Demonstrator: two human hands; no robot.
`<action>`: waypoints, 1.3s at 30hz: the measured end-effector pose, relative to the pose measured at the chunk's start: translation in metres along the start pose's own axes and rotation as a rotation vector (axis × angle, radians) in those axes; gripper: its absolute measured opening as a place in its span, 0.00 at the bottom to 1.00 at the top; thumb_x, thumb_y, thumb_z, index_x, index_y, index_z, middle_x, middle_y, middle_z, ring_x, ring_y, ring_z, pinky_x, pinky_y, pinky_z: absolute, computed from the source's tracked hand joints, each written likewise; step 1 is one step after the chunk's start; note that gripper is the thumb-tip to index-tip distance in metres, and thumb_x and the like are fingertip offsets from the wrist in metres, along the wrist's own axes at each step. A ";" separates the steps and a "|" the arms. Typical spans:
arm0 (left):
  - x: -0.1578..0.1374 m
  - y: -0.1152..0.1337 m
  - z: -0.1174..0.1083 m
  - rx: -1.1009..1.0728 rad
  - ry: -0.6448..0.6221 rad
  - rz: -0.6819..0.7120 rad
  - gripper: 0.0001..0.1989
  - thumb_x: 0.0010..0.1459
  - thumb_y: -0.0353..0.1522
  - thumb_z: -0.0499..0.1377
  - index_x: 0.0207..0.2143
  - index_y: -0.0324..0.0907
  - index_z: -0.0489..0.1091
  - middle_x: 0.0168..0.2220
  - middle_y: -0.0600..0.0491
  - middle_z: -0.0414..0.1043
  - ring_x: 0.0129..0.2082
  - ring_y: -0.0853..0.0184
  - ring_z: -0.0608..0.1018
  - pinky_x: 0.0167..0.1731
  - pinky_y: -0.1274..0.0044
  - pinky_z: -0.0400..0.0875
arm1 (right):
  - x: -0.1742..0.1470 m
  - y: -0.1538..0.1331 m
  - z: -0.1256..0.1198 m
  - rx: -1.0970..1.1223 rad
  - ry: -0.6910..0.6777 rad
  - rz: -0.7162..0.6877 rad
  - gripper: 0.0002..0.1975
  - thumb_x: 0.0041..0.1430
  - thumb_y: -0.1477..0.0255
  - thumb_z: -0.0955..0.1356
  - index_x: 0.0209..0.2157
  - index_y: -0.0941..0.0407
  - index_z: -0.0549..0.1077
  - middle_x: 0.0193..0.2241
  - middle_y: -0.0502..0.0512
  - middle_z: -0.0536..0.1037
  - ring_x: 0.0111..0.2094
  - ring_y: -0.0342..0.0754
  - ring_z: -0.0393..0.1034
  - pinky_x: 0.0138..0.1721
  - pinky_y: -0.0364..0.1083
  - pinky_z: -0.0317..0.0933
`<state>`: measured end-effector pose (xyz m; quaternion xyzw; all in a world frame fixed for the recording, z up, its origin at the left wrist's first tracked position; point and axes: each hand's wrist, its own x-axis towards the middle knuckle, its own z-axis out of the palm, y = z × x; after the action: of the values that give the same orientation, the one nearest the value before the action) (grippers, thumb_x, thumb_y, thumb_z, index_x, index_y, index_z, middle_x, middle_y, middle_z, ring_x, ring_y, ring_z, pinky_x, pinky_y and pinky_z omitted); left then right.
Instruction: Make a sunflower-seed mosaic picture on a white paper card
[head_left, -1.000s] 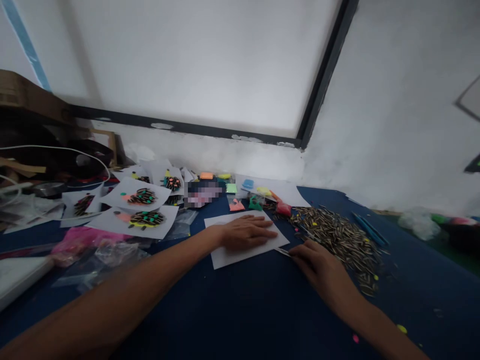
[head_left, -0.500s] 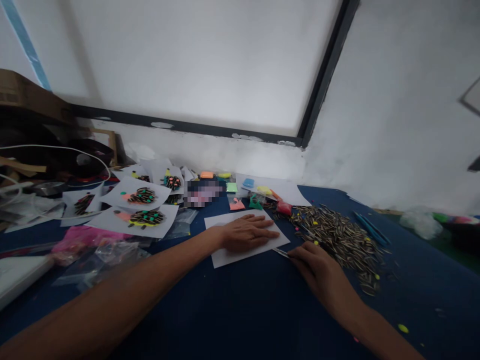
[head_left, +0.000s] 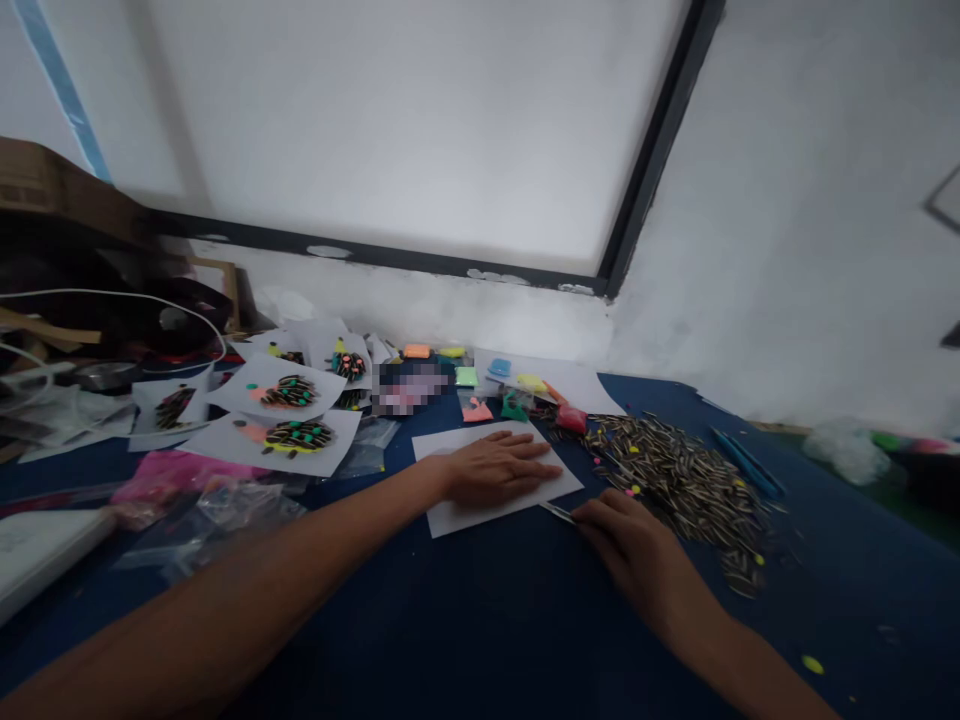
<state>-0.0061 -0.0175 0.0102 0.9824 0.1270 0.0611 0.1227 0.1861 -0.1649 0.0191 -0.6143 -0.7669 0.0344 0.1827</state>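
Observation:
My left hand (head_left: 504, 468) lies flat with its fingers spread on a blank white sheet of paper (head_left: 448, 515). To the right, my right hand (head_left: 619, 530) is closed around slim silver metal tweezers (head_left: 557, 513), with their tip pointing left just off the sheet's lower right edge. The grip hides the rest of them. Beyond that hand spreads a heap of striped sunflower seeds (head_left: 682, 480) with small yellow and pink bits among them. Small bags of coloured clay lie behind the sheet: pink (head_left: 476, 408), green (head_left: 515, 406) and red (head_left: 571, 418).
Papers bearing hedgehog shapes made of seeds and clay (head_left: 300, 437) lie at the left, near clear plastic bags (head_left: 247, 505) and a pink bag (head_left: 169, 480). A blue tool (head_left: 746, 462) rests right of the seeds. A white cable (head_left: 180, 303) loops at far left.
The tweezers' tip has shifted slightly left and down along the sheet's edge. My left hand stays flat on the paper. The whole view has moved a little.

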 end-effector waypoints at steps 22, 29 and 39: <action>0.004 0.003 0.004 0.061 0.058 -0.053 0.22 0.68 0.39 0.39 0.62 0.50 0.54 0.66 0.50 0.48 0.65 0.58 0.52 0.61 0.63 0.46 | 0.008 0.001 0.001 0.038 -0.010 -0.008 0.13 0.64 0.70 0.58 0.35 0.54 0.74 0.33 0.56 0.72 0.35 0.49 0.69 0.38 0.47 0.63; 0.013 0.016 0.002 0.150 0.267 -0.194 0.16 0.65 0.35 0.46 0.44 0.40 0.70 0.51 0.43 0.65 0.52 0.58 0.68 0.53 0.66 0.59 | 0.012 0.013 -0.004 0.030 -0.044 0.012 0.13 0.63 0.69 0.59 0.35 0.54 0.75 0.32 0.56 0.72 0.34 0.49 0.69 0.37 0.48 0.63; -0.001 0.000 -0.002 0.039 -0.037 -0.168 0.27 0.66 0.46 0.40 0.65 0.52 0.48 0.68 0.50 0.38 0.67 0.53 0.44 0.61 0.57 0.40 | 0.012 0.015 0.000 0.027 -0.013 -0.002 0.13 0.62 0.69 0.60 0.36 0.54 0.75 0.32 0.56 0.72 0.34 0.49 0.70 0.38 0.48 0.63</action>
<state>-0.0070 -0.0171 0.0120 0.9714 0.2078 0.0298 0.1108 0.1976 -0.1499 0.0180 -0.6110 -0.7680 0.0485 0.1858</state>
